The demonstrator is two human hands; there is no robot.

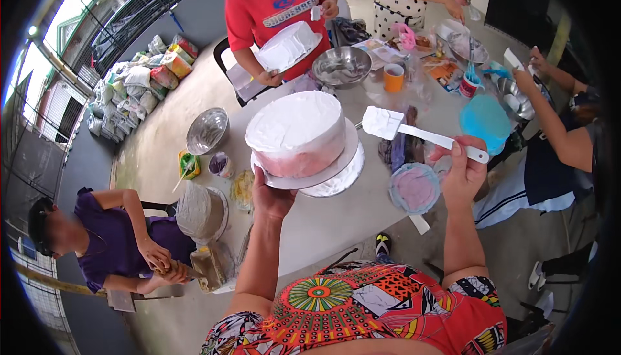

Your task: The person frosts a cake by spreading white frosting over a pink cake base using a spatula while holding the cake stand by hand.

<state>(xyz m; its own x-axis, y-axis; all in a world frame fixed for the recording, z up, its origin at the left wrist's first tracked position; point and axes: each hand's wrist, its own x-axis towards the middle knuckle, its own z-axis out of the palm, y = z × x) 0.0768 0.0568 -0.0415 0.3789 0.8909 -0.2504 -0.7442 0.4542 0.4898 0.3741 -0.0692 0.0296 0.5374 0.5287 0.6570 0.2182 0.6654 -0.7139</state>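
A round cake [295, 132] has white frosting on top and a pinkish lower side. It rests on a round white cake board [353, 145], which my left hand [272, 198] holds up from beneath; most of those fingers are hidden under the board. My right hand [464, 172] grips the handle of a white spatula [427, 136], whose blade carries a lump of white frosting to the right of the cake. Below the raised cake, a shiny round stand [337, 182] partly shows. Near my right wrist is a bowl of pink frosting [415, 188].
A table [310, 238] holds metal bowls [341, 66], an orange cup [393, 78] and a blue round lid [485, 122]. Across it, a person in red holds another white cake [288, 46]. At left, someone in purple sits by a grey-frosted cake [199, 211]. Other people work at right.
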